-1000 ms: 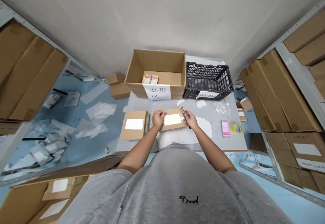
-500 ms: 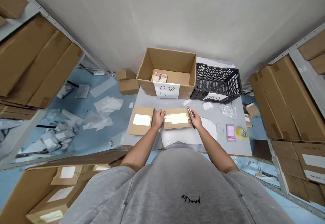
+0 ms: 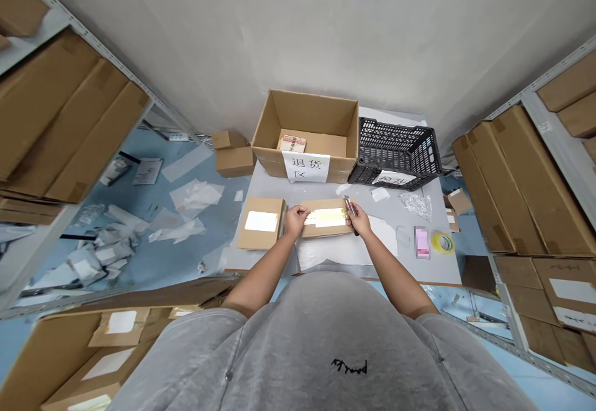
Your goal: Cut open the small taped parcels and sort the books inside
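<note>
A grey table [image 3: 265, 184] is carrying an open cardboard box [image 3: 302, 113] and a black plastic crate [image 3: 395, 150]. A flat cardboard parcel [image 3: 326, 226] is lying just beside a second parcel [image 3: 261, 223]. The left hand [image 3: 295, 220] is resting open on the flat cardboard parcel, while the right hand [image 3: 359, 221] is closing around a utility knife [image 3: 351, 207] at its right end.

Bench layout: open carton [image 3: 305, 113] at rear, plastic crate [image 3: 395, 153] right of it.
Front row on the table [image 3: 437, 274]: flat box [image 3: 261, 237] left of second box [image 3: 326, 230]; tape roll [image 3: 442, 243] far right.
</note>
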A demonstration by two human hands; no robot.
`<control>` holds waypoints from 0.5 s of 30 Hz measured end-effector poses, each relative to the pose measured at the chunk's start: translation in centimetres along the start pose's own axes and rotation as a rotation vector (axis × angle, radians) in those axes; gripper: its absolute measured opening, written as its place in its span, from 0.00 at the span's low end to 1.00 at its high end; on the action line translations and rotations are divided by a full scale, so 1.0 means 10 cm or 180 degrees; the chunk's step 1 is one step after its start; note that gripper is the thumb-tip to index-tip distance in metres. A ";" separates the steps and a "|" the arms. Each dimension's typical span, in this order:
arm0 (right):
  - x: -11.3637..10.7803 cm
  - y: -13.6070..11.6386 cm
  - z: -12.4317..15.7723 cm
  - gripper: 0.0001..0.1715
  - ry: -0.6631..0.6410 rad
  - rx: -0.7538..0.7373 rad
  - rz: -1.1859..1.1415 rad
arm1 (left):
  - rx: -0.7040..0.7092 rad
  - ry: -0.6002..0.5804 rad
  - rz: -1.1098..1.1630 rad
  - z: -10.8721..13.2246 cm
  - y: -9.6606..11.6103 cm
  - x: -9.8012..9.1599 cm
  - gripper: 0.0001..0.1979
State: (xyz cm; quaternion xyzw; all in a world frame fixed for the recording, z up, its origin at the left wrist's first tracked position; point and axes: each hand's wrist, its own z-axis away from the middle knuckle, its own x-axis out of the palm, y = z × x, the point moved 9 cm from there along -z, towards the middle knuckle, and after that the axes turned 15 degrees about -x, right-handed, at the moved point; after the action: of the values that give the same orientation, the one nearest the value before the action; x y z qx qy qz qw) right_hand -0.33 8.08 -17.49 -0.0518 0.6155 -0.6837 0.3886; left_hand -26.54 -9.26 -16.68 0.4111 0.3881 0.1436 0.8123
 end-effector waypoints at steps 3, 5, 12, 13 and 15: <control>-0.11 -0.09 -0.03 0.33 0.0167 -0.0227 0.0531 | -0.0146 0.0132 -0.0286 0.05 0.00 -0.03 0.17; -0.17 -0.20 -0.07 0.31 0.0198 -0.0344 0.0951 | -0.0143 0.0193 -0.0653 0.10 0.04 -0.03 0.19; -0.02 -0.74 -0.41 0.22 -0.0249 -0.0748 0.2083 | -0.0712 0.0488 -0.1222 0.44 -0.07 -0.04 0.22; 0.04 -0.78 -0.44 0.22 -0.0398 -0.0771 0.2195 | -0.0970 0.0476 -0.1206 0.52 -0.17 -0.02 0.27; 0.12 -0.77 -0.48 0.20 -0.0658 -0.0651 0.2386 | -0.1454 0.0251 -0.1151 0.68 -0.38 0.08 0.37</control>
State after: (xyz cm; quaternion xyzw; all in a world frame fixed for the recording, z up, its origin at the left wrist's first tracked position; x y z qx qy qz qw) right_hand -7.45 10.72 -12.30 0.0694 0.6143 -0.4211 0.6637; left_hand -21.26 -14.90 -17.60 0.1360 0.4439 0.0960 0.8805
